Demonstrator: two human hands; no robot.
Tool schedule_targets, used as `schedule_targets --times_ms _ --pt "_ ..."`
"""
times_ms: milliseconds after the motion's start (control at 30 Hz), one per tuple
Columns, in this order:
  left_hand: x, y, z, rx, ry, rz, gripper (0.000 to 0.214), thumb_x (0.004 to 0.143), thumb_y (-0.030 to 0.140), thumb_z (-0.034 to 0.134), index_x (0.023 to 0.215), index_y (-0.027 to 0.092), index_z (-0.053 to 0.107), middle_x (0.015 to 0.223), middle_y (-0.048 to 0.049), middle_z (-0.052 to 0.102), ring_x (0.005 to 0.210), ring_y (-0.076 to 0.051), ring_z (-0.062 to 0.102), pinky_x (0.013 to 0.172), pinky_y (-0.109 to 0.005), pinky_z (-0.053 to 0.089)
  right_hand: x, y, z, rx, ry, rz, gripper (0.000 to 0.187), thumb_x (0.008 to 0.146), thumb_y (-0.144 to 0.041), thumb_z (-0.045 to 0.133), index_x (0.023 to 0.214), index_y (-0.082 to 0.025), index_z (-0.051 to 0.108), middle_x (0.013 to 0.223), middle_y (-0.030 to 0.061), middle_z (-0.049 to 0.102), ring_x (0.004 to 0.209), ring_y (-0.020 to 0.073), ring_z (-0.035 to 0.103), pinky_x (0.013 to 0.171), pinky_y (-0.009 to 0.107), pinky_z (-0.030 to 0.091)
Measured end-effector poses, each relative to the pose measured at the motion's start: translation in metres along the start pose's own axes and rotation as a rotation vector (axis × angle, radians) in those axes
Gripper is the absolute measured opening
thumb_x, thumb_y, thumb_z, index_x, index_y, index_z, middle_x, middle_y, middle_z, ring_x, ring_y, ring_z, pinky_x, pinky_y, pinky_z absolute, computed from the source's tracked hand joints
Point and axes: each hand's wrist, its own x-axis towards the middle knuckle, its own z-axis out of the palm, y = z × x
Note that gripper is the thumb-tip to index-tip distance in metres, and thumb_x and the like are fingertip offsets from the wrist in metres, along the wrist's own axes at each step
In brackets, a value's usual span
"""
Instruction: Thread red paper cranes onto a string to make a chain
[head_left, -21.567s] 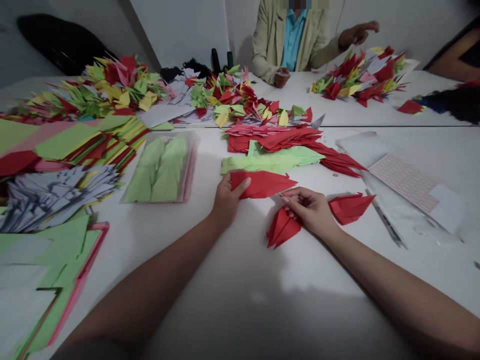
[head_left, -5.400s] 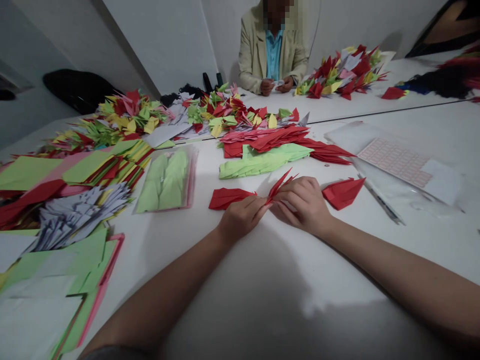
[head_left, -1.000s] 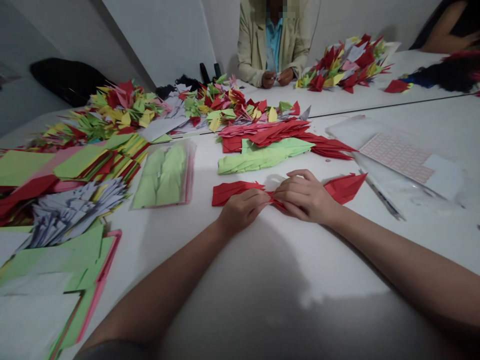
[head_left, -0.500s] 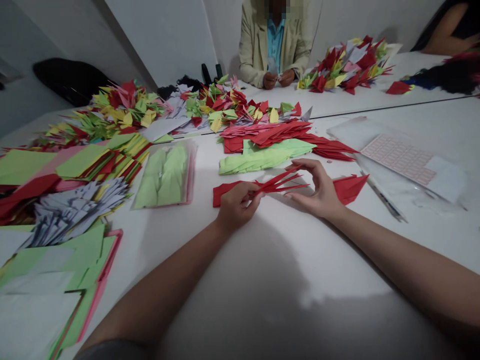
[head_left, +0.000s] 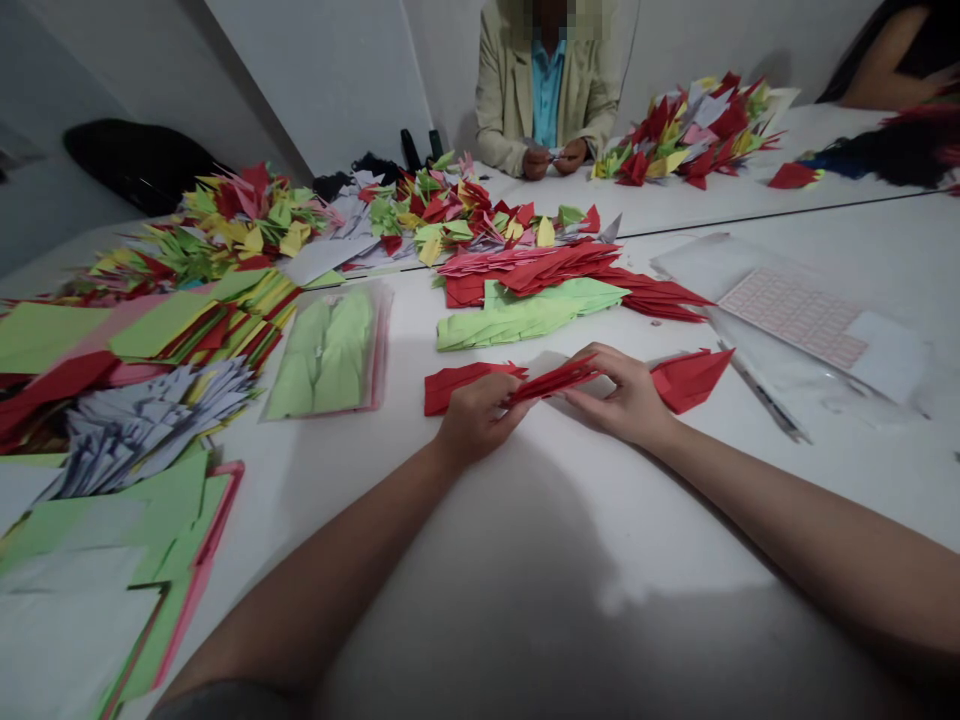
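Paper in a slim, deep-red, many-layered folded packet (head_left: 556, 378) sits between the two hands, just above the white table (head_left: 465, 560) and in from its far edge, where a dark seam runs. The left hand (head_left: 476, 415) pinches the left end between thumb and fingers; the right hand (head_left: 622, 395) curves round the pointed right end, fingers above and thumb below, though how firmly these press I cannot tell. A flat red strip of folded paper (head_left: 450, 388) lies partly behind the left hand, and a red pointed piece of folded paper (head_left: 694, 378) rests just beside the right. Toward the table's far edge lies a pale-green fanned stack of folded paper (head_left: 517, 318). The step in hand looks like aligning or creasing the packet's thin layers; the next move seems to call for a steady left pinch while the right fingertips press the layers evenly, points unbent
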Motion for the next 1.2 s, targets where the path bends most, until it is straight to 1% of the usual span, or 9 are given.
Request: schedule_targets --times_ms 100,233,400,533,633,800,967,1100,1200 --pt "0.0 -0.002 0.0 -0.011 -0.008 0.012 0.012 0.086 0.024 0.064 0.079 0.015 0.063 0.074 -0.0029 0.067 0.066 -0.011 0.06 0.064 -0.023 0.049 0.0 -0.002 0.0 -0.006 -0.024 -0.004 0.012 0.083 -0.031 0.069 0.088 -0.021 0.066 0.082 0.0061 0.064 0.076 0.0193 0.06 0.069 0.035 0.048" --pt "-0.001 -0.002 0.001 -0.013 -0.004 0.011 0.015 0.087 0.025 0.063 0.076 0.015 0.061 0.068 -0.0011 0.063 0.06 -0.01 0.056 0.059 -0.022 0.045 -0.001 -0.001 0.0 -0.013 -0.041 0.0 0.01 0.084 -0.03 0.068 0.087 -0.02 0.067 0.081 0.0064 0.063 0.076 0.0195 0.059 0.069 0.035 0.047" --pt "-0.001 -0.001 0.0 0.012 -0.026 -0.036 0.019 0.087 0.028 0.063 0.073 0.015 0.06 0.063 0.0015 0.058 0.054 -0.008 0.047 0.052 -0.022 0.038 -0.002 0.001 0.0 0.0 -0.012 -0.017 0.007 0.084 -0.025 0.067 0.088 -0.019 0.065 0.086 0.0072 0.059 0.08 0.0201 0.057 0.071 0.035 0.047" --pt "0.001 0.002 -0.002 -0.047 -0.04 -0.092 0.024 0.085 0.029 0.063 0.066 0.016 0.055 0.059 0.0029 0.052 0.053 -0.008 0.042 0.05 -0.022 0.034 -0.002 -0.003 0.0 0.031 -0.012 0.015 0.007 0.088 -0.022 0.061 0.083 -0.019 0.065 0.081 0.0056 0.057 0.075 0.0182 0.056 0.069 0.034 0.045" --pt "0.004 0.004 -0.005 -0.132 -0.036 -0.159 0.032 0.083 0.03 0.065 0.059 0.016 0.048 0.054 0.0046 0.042 0.05 -0.007 0.036 0.048 -0.022 0.03 -0.002 -0.007 0.001 0.07 -0.007 0.078 0.014 0.089 -0.023 0.059 0.077 -0.019 0.065 0.076 0.0044 0.056 0.071 0.017 0.054 0.066 0.033 0.043" --pt "0.007 0.003 -0.007 -0.259 -0.05 -0.287 0.04 0.083 0.033 0.064 0.055 0.016 0.043 0.052 0.0049 0.033 0.05 -0.007 0.032 0.047 -0.023 0.026 -0.003 -0.01 0.003 0.148 -0.037 0.171 0.018 0.091 -0.026 0.058 0.076 -0.019 0.066 0.08 0.006 0.06 0.078 0.0186 0.057 0.072 0.034 0.044" --pt "0.008 0.001 -0.007 -0.336 -0.09 -0.356 0.04 0.084 0.033 0.062 0.055 0.016 0.041 0.054 0.0045 0.032 0.051 -0.007 0.032 0.048 -0.024 0.025 -0.002 -0.008 0.005 0.222 0.033 0.29 0.016 0.082 -0.032 0.069 0.074 -0.019 0.064 0.079 0.0035 0.059 0.075 0.0174 0.055 0.07 0.033 0.042" --pt "0.007 0.001 -0.007 -0.342 -0.111 -0.355 0.039 0.083 0.032 0.063 0.055 0.016 0.042 0.054 0.0043 0.033 0.051 -0.008 0.031 0.048 -0.025 0.025 -0.001 -0.004 0.008 0.308 0.112 0.428 0.02 0.081 -0.036 0.07 0.073 -0.019 0.063 0.074 0.0016 0.058 0.068 0.0144 0.051 0.065 0.03 0.04" --pt "0.007 0.001 -0.007 -0.338 -0.119 -0.368 0.037 0.083 0.032 0.064 0.055 0.016 0.045 0.054 0.0042 0.035 0.051 -0.008 0.032 0.048 -0.025 0.025 -0.001 -0.003 0.008 0.333 0.14 0.477 0.019 0.081 -0.037 0.07 0.076 -0.018 0.065 0.071 0.0008 0.06 0.065 0.0132 0.05 0.063 0.029 0.039"
